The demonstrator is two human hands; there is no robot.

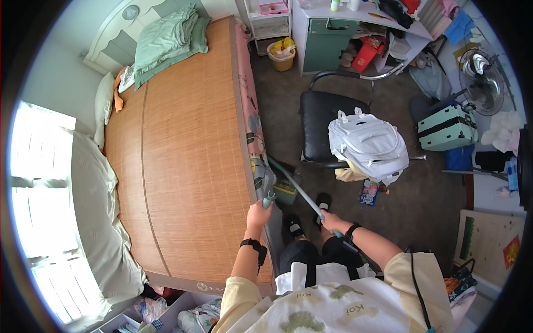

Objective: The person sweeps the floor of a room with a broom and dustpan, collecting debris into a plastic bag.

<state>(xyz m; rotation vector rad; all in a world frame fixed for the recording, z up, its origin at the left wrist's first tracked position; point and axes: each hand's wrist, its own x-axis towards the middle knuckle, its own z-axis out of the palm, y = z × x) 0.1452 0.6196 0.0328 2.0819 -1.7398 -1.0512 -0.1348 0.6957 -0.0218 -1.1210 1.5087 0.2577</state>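
Observation:
My left hand [258, 214], at the bed's near right edge, is closed around a green handle [268, 200] with a notched clip at its top, which looks like a dustpan's. Below it, a green and yellow dustpan-like piece [285, 192] shows on the floor, partly hidden by the bed's edge. My right hand [333, 222] grips the pale pole of a broom [302, 194] near its green end. That pole slants away toward the bedside, where its far end turns dark green and is partly hidden. Both my wrists carry black bands.
A bed with a woven mat [189, 155] fills the left. To the right stands a black chair [327, 119] with a white backpack [369, 145]. A colourful packet [368, 192] lies on the floor. Farther off are a yellow bin [281, 62], a desk [327, 41], a mint suitcase [447, 127] and a fan [482, 80].

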